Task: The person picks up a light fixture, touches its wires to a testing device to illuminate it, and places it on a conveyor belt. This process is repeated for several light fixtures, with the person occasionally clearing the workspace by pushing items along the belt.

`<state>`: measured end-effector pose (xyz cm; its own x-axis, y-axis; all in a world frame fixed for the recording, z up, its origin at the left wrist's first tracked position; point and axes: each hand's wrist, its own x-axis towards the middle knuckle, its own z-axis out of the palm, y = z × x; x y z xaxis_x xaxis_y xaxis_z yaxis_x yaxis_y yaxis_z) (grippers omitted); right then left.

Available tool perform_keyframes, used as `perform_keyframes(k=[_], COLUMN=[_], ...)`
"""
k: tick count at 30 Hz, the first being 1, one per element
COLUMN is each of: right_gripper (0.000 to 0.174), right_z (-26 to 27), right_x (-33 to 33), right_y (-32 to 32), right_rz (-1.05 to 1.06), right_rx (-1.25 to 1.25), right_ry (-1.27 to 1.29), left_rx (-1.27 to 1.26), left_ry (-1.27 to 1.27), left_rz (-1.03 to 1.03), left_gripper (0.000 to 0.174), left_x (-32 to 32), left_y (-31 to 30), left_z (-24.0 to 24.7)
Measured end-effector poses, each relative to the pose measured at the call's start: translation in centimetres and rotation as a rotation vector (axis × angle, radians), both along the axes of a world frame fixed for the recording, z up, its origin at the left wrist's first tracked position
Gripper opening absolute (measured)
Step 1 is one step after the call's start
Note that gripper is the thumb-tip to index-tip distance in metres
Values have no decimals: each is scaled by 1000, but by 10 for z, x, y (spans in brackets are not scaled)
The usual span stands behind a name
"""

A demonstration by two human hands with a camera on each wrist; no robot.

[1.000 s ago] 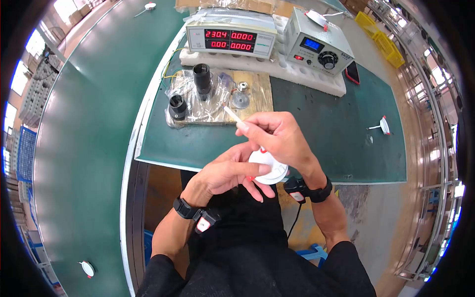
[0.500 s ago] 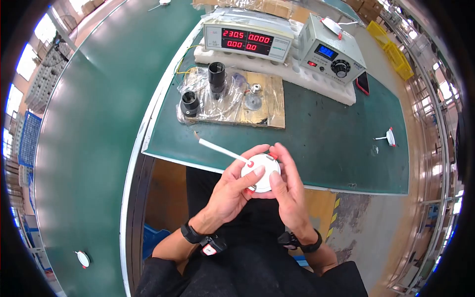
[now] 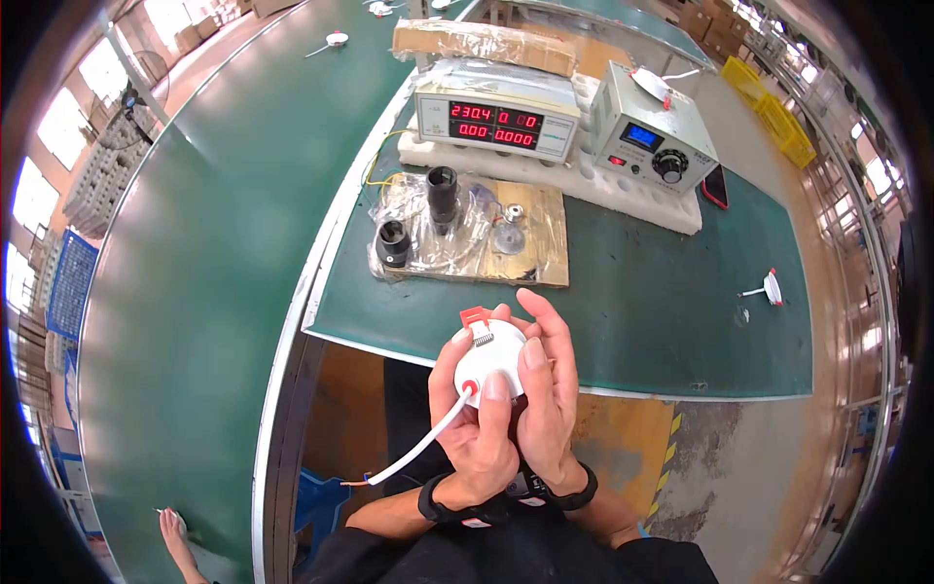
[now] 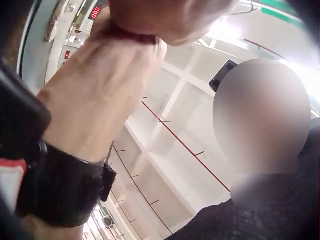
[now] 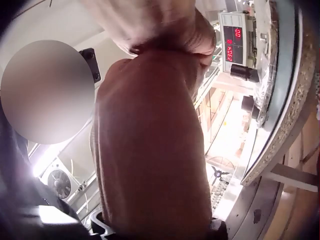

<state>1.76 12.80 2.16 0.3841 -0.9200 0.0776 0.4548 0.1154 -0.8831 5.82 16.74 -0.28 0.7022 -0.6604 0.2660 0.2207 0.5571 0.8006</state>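
Observation:
Both hands cup a round white downlight (image 3: 504,352) above the near table edge in the head view. It has a red-tipped spring clip (image 3: 477,321) at its top and a white cable (image 3: 420,450) hanging to the lower left, with bare copper at its end. My left hand (image 3: 479,443) grips it from the left, thumb on the white housing beside the cable entry. From the other side my right hand (image 3: 547,419) holds it with curled fingers, one finger sticking up past it. In the wrist views, forearms and hand backs hide the downlight.
Black sockets (image 3: 443,200) stand on a plastic-wrapped board (image 3: 540,263). Behind are a power meter (image 3: 496,117) and a grey supply box (image 3: 657,136) on white foam. Another downlight (image 3: 772,287) lies at right. Someone else's hand (image 3: 173,530) touches one at lower left.
My right hand has gone from the cable to the housing. The downlight has turned, swinging its cable from upper left to lower left. Another person's hand has appeared at lower left.

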Motion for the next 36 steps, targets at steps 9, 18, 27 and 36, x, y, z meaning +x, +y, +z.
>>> perform_keyframes(k=[9, 18, 27, 36], right_gripper=[40, 44, 52, 50], right_z=[-5, -15, -11, -22], right_x=[7, 0, -5, -8], right_y=[5, 0, 3, -2], right_rz=[81, 89, 166, 87], right_rx=[-84, -78, -131, -182], right_ry=[-64, -72, -115, -38], left_rx=[37, -23, 21, 89], left_ry=[41, 272, 301, 218], left_rz=[91, -76, -61, -43], left_gripper=[46, 50, 52, 55], left_x=[3, 10, 10, 12], left_y=[10, 2, 9, 6], left_z=[6, 19, 14, 4])
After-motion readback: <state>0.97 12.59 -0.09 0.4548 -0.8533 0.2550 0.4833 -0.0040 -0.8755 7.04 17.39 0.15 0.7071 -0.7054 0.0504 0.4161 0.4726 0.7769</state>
